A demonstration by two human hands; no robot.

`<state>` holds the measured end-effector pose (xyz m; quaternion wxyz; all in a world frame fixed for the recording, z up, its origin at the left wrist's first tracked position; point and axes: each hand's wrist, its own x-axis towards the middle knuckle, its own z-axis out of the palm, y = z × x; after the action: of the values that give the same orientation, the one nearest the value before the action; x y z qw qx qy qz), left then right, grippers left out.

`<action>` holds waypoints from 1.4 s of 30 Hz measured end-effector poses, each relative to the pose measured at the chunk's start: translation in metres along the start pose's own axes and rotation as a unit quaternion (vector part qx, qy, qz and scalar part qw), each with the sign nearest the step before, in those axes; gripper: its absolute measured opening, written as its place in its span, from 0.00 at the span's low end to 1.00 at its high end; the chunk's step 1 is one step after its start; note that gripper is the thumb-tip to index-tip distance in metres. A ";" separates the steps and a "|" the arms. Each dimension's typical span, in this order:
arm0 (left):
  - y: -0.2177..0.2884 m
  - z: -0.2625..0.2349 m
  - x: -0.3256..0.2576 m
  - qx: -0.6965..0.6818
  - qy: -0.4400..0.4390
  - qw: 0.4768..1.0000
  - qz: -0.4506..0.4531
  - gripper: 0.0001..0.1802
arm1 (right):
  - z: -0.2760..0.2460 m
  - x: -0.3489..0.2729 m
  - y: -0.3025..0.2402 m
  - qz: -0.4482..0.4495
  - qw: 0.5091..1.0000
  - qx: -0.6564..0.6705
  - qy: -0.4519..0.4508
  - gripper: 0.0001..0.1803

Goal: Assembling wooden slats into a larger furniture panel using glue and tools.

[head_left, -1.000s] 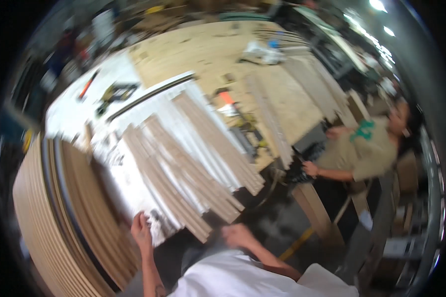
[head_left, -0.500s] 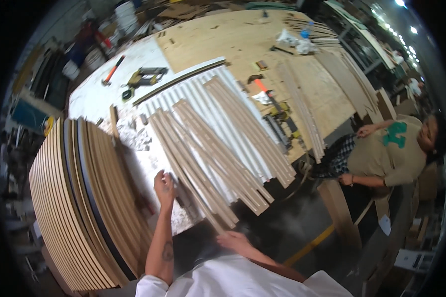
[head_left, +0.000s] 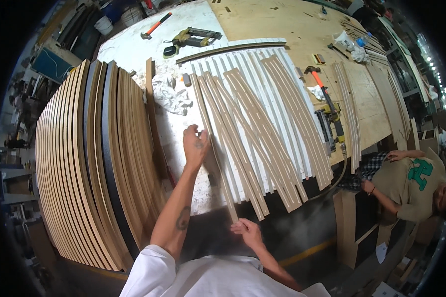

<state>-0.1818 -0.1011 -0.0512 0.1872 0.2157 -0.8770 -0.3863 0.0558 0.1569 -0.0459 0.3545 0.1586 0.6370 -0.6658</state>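
A long thin wooden strip (head_left: 217, 148) lies on the white tabletop (head_left: 129, 47), its long axis running from the near edge away from the person, tilted slightly leftward at the far end. The left hand (head_left: 195, 145) rests partly open on its middle, fingers curled over it. The right hand (head_left: 246, 231) pinches its near end, which overhangs the tabletop edge. Just right of the left hand lies a fan of similar strips (head_left: 267, 123), too overlapped to count. Beyond them sit two hammers, one (head_left: 155, 26) far left, one (head_left: 318, 81) to the right. Left of the left hand stands a stack of curved slats (head_left: 84, 163).
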 end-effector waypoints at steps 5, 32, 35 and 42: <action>0.022 -0.005 -0.012 0.050 -0.078 0.995 -0.026 0.16 | 0.002 0.003 0.000 -0.007 0.999 -0.038 -0.009 0.14; 0.014 0.012 0.072 0.178 -0.125 0.975 -0.038 0.20 | 0.048 0.014 -0.035 0.070 0.974 -0.050 0.209 0.23; 0.012 -0.013 0.061 0.168 -0.117 0.976 -0.071 0.27 | 0.013 -0.024 -0.016 0.071 0.957 0.121 0.253 0.19; 0.014 -0.030 -0.013 0.124 -0.081 0.986 -0.076 0.20 | -0.002 -0.033 -0.019 0.030 0.976 0.173 0.128 0.18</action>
<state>-0.1591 -0.1041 -0.0238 0.0577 0.2712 -0.9116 -0.3034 0.0657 0.1666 -0.0100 0.2572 0.3199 0.5473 -0.7294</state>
